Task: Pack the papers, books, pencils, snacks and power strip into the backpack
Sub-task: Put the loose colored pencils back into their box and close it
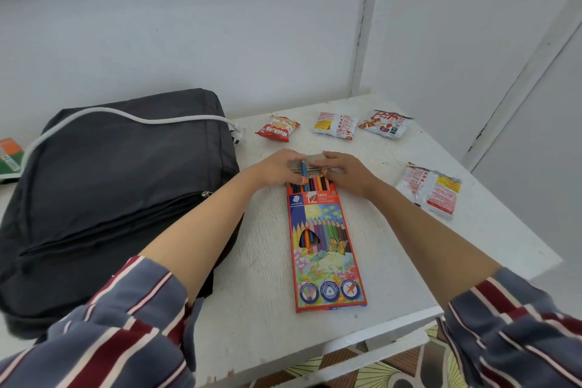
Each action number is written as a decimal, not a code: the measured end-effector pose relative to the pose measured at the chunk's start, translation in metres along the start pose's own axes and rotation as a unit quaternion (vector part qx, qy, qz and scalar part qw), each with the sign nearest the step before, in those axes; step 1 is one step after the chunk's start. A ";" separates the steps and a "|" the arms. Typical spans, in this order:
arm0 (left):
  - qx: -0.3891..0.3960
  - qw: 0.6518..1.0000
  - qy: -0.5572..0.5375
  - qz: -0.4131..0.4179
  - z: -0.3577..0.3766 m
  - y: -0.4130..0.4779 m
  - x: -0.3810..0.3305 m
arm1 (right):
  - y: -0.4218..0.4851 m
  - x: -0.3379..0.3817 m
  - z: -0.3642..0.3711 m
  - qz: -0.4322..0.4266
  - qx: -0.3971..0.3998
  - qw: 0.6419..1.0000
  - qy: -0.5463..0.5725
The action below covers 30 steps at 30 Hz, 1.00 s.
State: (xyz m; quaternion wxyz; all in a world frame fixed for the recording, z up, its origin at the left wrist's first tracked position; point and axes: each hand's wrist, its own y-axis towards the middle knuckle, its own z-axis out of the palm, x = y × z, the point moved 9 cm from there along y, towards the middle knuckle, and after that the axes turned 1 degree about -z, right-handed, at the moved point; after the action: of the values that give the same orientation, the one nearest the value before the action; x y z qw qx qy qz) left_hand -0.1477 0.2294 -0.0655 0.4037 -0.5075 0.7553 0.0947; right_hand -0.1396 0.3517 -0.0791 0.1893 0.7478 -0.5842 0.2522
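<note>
The pencil box (327,249) lay flat on the white table (258,309), just right of the backpack (110,192), with its far end open and the pencil ends showing. Both hands met at that open end. The right hand (346,172) had its fingers over the grey flap (313,158) and its thumb tucked at the near edge, so I read it as pinching the flap. The left hand (277,168) lay on the flap's other end with its thumb on the pencils, and I could not tell whether it gripped or only pressed. One blue pencil (304,171) stood out further than the rest. I judged the box light and fairly stiff along its length, but thin card that would buckle if squeezed on its faces. With the end open, the pencils would slide out on any tilt away from me. I would seat the blue pencil, close the flap, then take the box by its long edges near the middle and keep it level. The snack packets (277,131) lay apart at the table's far side, and a white cable (151,120) trailed over the backpack.
</note>
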 end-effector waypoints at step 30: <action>-0.045 0.998 -0.051 0.006 0.001 -0.009 0.019 | -0.014 -0.005 -0.006 -0.002 -0.065 0.992 0.107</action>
State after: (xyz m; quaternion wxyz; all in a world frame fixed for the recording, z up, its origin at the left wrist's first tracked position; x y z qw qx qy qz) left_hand -0.1431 0.2127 -0.0768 0.4176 -0.5155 0.7316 0.1571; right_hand -0.1281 0.3618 -0.0772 0.2996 0.7041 -0.5742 0.2913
